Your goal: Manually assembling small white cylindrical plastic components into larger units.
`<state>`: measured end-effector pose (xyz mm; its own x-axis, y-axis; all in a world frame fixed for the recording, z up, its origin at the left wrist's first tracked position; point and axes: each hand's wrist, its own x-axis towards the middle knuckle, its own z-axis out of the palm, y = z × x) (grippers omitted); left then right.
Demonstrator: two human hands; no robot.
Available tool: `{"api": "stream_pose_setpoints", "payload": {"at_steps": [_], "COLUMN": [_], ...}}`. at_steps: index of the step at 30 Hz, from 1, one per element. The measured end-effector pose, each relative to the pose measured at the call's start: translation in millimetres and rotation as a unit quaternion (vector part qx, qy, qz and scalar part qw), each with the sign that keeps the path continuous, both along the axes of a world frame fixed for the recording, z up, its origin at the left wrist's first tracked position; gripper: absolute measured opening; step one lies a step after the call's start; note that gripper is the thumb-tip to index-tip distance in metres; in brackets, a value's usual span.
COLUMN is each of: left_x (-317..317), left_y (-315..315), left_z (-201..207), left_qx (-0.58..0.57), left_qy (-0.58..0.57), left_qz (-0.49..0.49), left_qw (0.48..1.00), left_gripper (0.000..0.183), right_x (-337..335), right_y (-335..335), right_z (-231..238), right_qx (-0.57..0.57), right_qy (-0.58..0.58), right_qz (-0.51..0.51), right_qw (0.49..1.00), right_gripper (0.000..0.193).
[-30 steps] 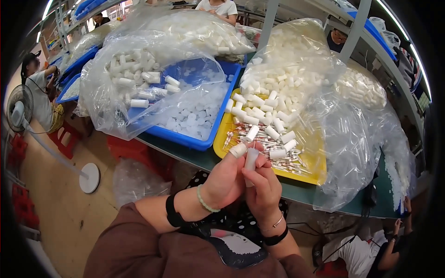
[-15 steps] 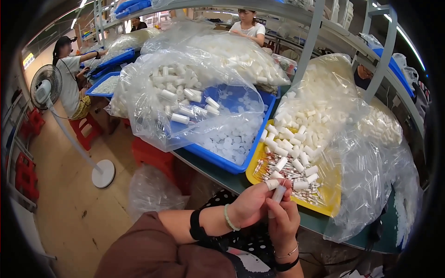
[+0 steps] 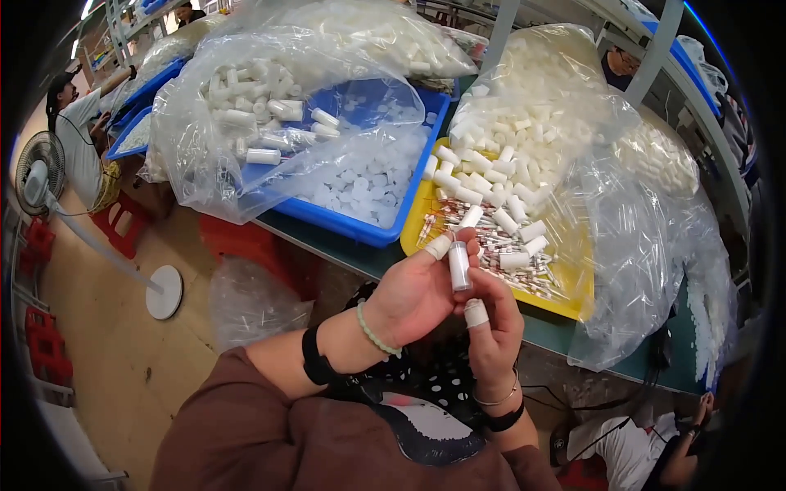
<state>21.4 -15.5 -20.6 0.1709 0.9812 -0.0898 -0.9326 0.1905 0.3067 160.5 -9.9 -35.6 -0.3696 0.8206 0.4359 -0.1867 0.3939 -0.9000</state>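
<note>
- Near the centre, just short of the near rim of the yellow tray (image 3: 419,200), a glossy white cylinder (image 3: 459,266) is held up in the fingers; its long axis runs roughly from twelve to six o'clock; what it may contain cannot be told.
- At eight o'clock of it, the left hand (image 3: 409,299) lies palm up, nearly closed at the tips; thumb and fingertips pinch the cylinder's upper end; a beige wrap (image 3: 439,246) covers the thumb tip.
- At five o'clock, the right hand (image 3: 496,321) is half curled; its fingers come up beside the cylinder's lower end and seem to touch it; its thumb, also wrapped, stands off; whether this hand grips, I cannot tell.
- For good handling, I would pinch the smooth sides lightly and evenly; steady the lower end with the right fingers; leave both ends uncovered so that they can be checked; work close to the tray, so that a slip stays on the desk (image 3: 360,256).
- Around it: loose white cylinders (image 3: 495,176) at one o'clock; thin red-and-white parts (image 3: 536,281) towards two and three; a blue tray (image 3: 372,235) at ten; clear plastic film (image 3: 614,270) at three.
</note>
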Motion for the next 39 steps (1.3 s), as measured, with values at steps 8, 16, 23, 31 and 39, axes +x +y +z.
{"api": "stream_pose_setpoints", "payload": {"at_steps": [8,16,23,31,39], "left_x": [24.4,-109.4,-119.8,-139.6,-134.1], "left_y": [-12.0,15.0,9.8,27.4,44.7], "left_z": [-3.9,62.9,72.8,30.5,38.6], "left_qx": [0.085,0.309,0.247,0.209,0.201], "left_qy": [0.008,0.475,0.704,0.895,0.907], "left_qz": [0.010,0.434,0.437,0.070,0.020], "left_qw": [0.996,0.701,0.502,0.388,0.371], "left_gripper": [0.022,0.032,0.039,0.030,0.028], "right_x": [0.2,27.8,57.0,75.2,39.4], "right_y": [-9.0,4.7,31.1,45.0,51.1], "right_z": [-4.5,5.5,18.6,35.3,38.8], "right_qx": [0.382,0.274,0.203,0.227,0.314], "right_qy": [-0.176,-0.125,-0.216,-0.326,-0.338], "right_qz": [-0.169,-0.198,-0.307,-0.299,-0.198], "right_qw": [0.891,0.933,0.904,0.868,0.865], "right_gripper": [0.022,0.038,0.023,0.024,0.027]}}
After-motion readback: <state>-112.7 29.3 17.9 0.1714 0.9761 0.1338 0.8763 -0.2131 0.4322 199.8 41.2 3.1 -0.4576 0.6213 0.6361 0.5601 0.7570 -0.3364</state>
